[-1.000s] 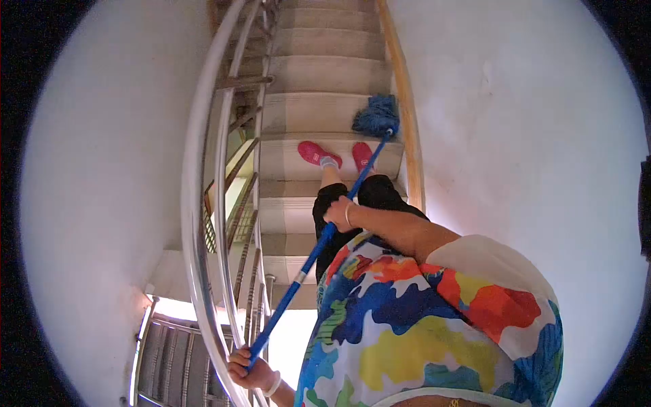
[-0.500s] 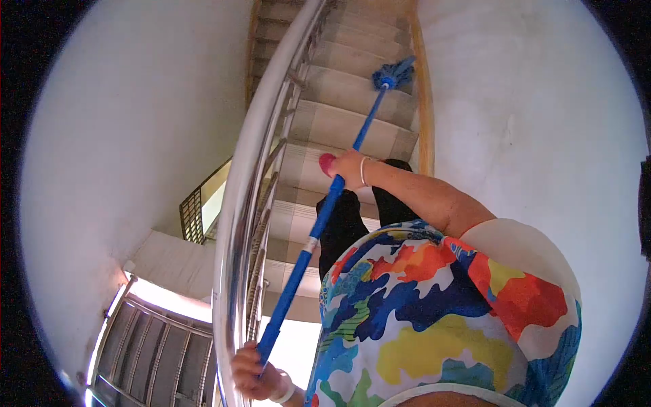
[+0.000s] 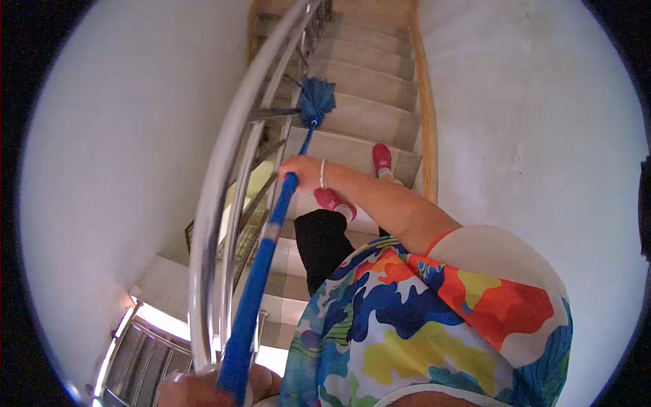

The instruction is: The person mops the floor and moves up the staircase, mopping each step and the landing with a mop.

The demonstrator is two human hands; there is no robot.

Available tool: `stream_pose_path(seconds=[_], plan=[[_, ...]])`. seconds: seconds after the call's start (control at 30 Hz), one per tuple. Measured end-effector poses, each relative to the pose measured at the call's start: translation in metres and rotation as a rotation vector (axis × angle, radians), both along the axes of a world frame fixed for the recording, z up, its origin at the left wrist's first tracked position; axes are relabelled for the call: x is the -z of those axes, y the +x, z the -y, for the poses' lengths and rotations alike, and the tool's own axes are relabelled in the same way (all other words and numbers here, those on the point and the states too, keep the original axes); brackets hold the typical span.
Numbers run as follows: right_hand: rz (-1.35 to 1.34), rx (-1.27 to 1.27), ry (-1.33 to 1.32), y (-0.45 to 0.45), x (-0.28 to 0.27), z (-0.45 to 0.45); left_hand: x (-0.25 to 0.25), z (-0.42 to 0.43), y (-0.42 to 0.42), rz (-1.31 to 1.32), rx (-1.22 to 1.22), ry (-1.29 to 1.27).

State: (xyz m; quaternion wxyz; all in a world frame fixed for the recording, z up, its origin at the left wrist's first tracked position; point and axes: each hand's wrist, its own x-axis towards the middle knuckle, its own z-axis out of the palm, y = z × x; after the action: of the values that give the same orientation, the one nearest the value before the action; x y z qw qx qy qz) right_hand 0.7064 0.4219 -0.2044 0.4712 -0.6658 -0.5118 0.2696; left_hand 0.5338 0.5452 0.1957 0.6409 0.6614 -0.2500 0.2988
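A blue mop (image 3: pixel 252 292) slants across the view from bottom left up toward the stairs. Its strand head (image 3: pixel 317 98) lies on a step at the left side, close to the railing. My right hand (image 3: pixel 302 171), with a bangle at the wrist, is closed around the handle about midway. Lower down, my left hand (image 3: pixel 203 390) grips the upper end of the handle; it is blurred and partly cut off by the frame's bottom edge.
A steel handrail (image 3: pixel 211 183) with bars runs along the left of the stairs (image 3: pixel 373 115). A white wall (image 3: pixel 515 136) with wooden trim rises on the right. My feet in red shoes (image 3: pixel 382 159) stand on the steps. A barred gate (image 3: pixel 146 359) is at lower left.
The mop head has swept from the right side of the stairs to the left, near the railing. Both hands have moved left with the handle, the left one also lower. The red shoes show more fully.
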Motion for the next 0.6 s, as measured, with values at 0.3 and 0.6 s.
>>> stream_pose_path(seconds=[0.3, 0.6], plan=[[-0.041, 0.034, -0.376, 0.051, 0.014, 0.189, 0.069, 0.034, 0.069, -0.177, -0.199, -0.284], [0.016, 0.369, -0.517, 0.033, 0.034, 0.215, 0.068, 0.078, 0.079, -0.321, -0.589, -0.344]])
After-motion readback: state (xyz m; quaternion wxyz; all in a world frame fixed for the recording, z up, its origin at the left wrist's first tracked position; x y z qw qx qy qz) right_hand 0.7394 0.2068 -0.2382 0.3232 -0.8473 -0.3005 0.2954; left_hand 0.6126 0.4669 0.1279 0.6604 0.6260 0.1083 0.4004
